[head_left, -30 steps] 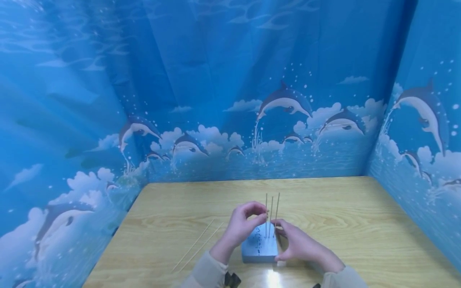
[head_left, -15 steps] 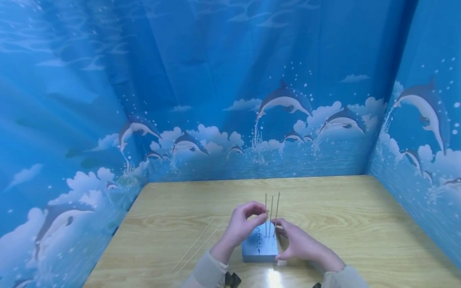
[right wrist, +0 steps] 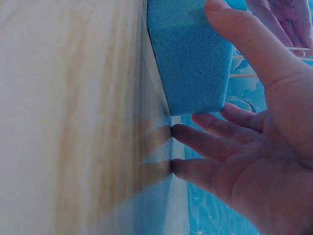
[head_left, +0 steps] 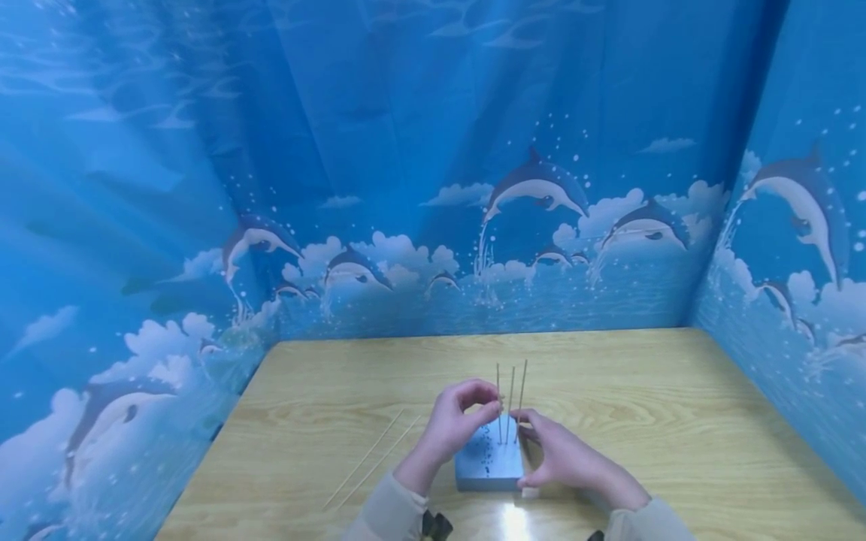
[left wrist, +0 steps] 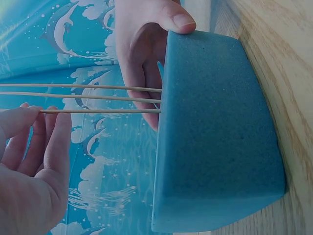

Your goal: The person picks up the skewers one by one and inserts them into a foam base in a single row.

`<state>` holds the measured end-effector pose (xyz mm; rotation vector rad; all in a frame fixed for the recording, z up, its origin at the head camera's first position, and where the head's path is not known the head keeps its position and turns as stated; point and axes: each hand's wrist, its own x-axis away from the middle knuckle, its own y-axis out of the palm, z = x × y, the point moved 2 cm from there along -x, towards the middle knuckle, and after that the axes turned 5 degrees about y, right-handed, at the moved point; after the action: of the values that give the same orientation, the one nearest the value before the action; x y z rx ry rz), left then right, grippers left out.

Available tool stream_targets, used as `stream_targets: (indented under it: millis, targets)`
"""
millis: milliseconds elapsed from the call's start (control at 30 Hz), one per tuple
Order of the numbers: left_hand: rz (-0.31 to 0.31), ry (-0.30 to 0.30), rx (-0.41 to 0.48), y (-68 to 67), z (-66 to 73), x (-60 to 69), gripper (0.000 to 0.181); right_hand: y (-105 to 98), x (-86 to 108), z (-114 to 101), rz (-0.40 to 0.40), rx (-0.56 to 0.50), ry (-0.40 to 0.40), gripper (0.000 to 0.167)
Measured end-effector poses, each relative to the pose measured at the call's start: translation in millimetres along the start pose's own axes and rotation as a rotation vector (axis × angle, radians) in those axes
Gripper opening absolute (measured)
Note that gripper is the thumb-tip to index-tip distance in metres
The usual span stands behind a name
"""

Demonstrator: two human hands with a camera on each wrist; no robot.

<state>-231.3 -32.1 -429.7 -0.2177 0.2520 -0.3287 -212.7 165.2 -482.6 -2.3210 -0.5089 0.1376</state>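
A blue foam block (head_left: 489, 462) stands on the table with three thin sticks upright in its top near the right side. My left hand (head_left: 455, 421) pinches the leftmost stick (left wrist: 98, 111) partway up between thumb and finger. The right hand (head_left: 564, 460) grips the block's right side, its thumb on the near corner and fingers at the far side. In the right wrist view, that thumb lies on the foam block (right wrist: 195, 58), and two fingertips of the right hand (right wrist: 244, 161) touch the table.
Two loose thin sticks (head_left: 363, 458) lie side by side on the wooden table (head_left: 304, 391), left of the block. A small pale piece (head_left: 531, 493) is by the block's near right corner. Blue dolphin-print cloth (head_left: 406, 188) hangs behind and at both sides.
The top of the leftmost stick has shifted slightly to the left. Both hands keep their places at the stick and the block.
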Motion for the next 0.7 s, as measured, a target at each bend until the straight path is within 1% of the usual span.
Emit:
stream_targets:
  millis: [300, 500, 600, 700]
  targets:
    - [-0.023, 0.002, -0.001, 0.0, -2.7, -2.6, 0.022, 0.9, -0.9, 0.9, 0.003, 0.009, -0.012, 0.106]
    - [-0.015, -0.024, -0.004, -0.5, -5.6, -3.1, 0.016, 0.9, -1.0, 1.1, 0.006, 0.003, -0.003, 0.107]
    - [-0.014, -0.025, -0.002, -0.9, -6.0, -2.9, 0.016, 1.0, -0.9, 1.0, 0.006, 0.001, -0.003, 0.107]
    - [-0.012, -0.046, 0.013, -1.2, -6.4, -3.2, 0.016, 0.9, -0.6, 0.5, 0.006, -0.006, 0.0, 0.107]
